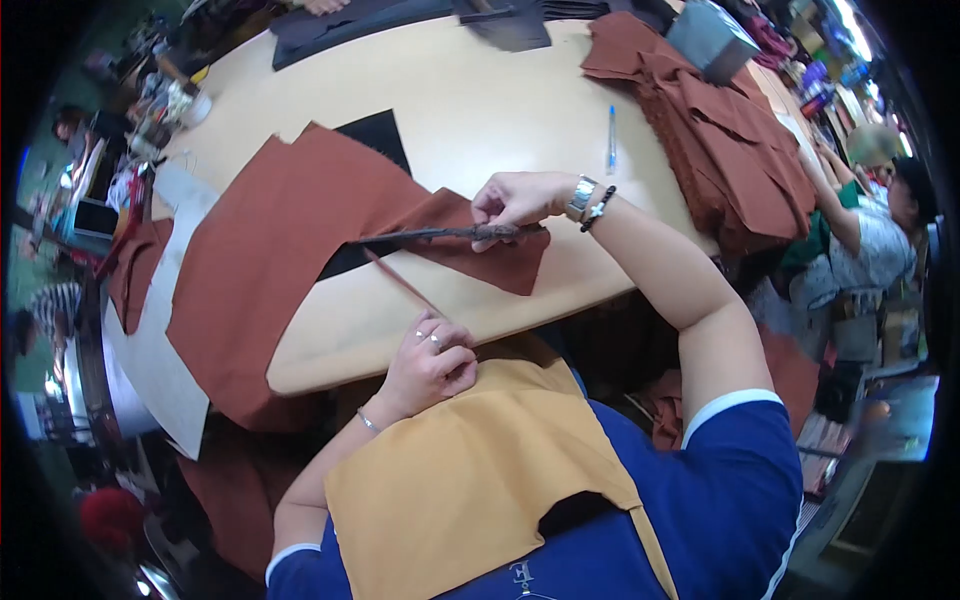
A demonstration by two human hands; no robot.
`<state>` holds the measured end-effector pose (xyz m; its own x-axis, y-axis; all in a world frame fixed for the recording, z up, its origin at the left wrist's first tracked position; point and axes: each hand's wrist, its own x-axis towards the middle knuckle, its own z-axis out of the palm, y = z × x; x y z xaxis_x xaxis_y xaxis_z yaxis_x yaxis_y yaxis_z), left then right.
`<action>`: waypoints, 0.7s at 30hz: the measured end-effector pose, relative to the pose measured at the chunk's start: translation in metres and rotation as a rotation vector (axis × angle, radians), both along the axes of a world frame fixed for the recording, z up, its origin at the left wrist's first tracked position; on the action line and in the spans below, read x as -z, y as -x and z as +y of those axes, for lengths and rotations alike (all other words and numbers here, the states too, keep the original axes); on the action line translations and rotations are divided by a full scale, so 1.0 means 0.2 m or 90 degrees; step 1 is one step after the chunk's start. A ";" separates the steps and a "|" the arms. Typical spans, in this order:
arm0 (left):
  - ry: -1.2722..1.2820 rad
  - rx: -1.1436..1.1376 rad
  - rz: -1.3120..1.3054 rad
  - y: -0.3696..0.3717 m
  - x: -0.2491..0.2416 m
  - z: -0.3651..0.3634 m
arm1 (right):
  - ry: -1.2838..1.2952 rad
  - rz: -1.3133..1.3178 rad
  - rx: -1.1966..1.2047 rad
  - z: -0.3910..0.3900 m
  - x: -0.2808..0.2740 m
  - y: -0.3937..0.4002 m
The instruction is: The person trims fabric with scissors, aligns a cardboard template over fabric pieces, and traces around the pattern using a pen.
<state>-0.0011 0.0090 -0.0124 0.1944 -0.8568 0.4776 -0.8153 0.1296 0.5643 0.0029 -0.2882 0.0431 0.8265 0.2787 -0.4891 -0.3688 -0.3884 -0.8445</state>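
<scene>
On the tan table (pixel 480 110), the right hand (pixel 515 198) grips big scissors (pixel 440 234) cutting brown cloth (pixel 270 240); the left hand (pixel 432 362) pinches a cut strip (pixel 400 283).

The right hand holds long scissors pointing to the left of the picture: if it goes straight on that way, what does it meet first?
Probably the brown fabric: the scissors in the right hand already lie over it, their tip at its cut edge. Depth is unclear.

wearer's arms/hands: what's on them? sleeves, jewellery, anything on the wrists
Both arms wear short dark blue sleeves with white cuffs. The right hand is bare; its wrist carries a silver metal watch and a dark beaded bracelet. The left hand has rings on two fingers and a thin silver bangle at the wrist.
</scene>
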 end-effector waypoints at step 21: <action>-0.063 -0.193 0.233 -0.15 -0.08 0.36 | 0.035 -0.151 0.490 -0.19 0.12 1.01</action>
<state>0.0284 0.0801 0.0034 0.5829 -0.7732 0.2496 -0.5530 -0.1525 0.8191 -0.1987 -0.3265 0.0192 0.8603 -0.4307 -0.2728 -0.3632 -0.1422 -0.9208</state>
